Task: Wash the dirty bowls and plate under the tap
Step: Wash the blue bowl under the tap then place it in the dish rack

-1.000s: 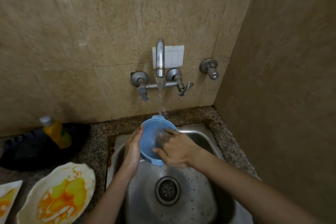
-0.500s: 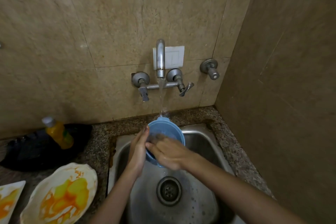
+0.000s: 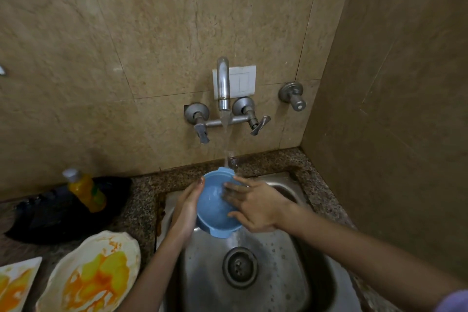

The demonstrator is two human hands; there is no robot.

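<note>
A blue bowl is tilted over the steel sink, under the stream from the tap. My left hand grips the bowl's left rim. My right hand lies with spread fingers on the bowl's right side and inside, blurred. Water pours off the bowl's lower edge toward the drain. A white plate smeared with yellow-orange sauce lies on the counter at the lower left. A second stained white dish shows at the left edge.
A bottle of orange liquid stands on a black bag on the granite counter. Tap handles and a separate valve stick out of the tiled wall. A side wall closes in on the right.
The bowl has dropped a little and tipped more toward me. My right hand slid from the bowl's front to its right side, fingers spread. Water now runs off the bowl's lower edge.
</note>
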